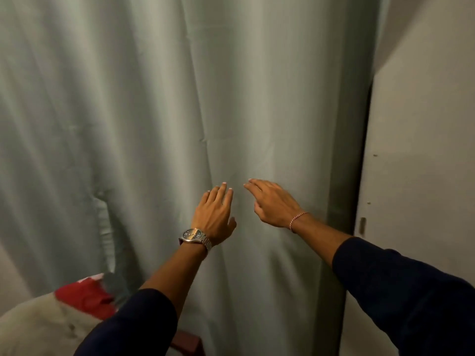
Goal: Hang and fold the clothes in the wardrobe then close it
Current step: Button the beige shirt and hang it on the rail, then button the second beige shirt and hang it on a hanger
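A: Grey-green fabric curtain [154, 111] fills the view, hanging in long vertical folds across what I take to be the wardrobe front. No opening visible in it

B: Hands?

A: Left hand [214, 214], wristwatch [195, 236] on it, reaches forward with fingers straight and close together, tips at or just short of the cloth. Right hand [272, 204], with a red-and-white thread bracelet [298, 220], is just beside it, fingers extended and relaxed. Neither grips anything. The two are near each other, a small gap between them. Actual contact with the cloth: cannot tell

B: Clothes?

A: None held. At lower left a red garment [84, 296] lies by something pale and furry [36, 327], with a dark grey item [115, 286] beside it. Interior of the wardrobe is hidden, so I cannot say what hangs inside

B: Step in hand?

A: Judgement only: either the curtain is drawn across and the closing step is finishing, or it is about to be parted. The red piece outside suggests work remains

B: Next move calls for?

A: If opening, pinch a fold where the hands meet and draw it sideways. The cloth is light and slack, so it will bunch rather than slide evenly. White wall panel [424, 150] at right, dark gap [366, 160] along its edge
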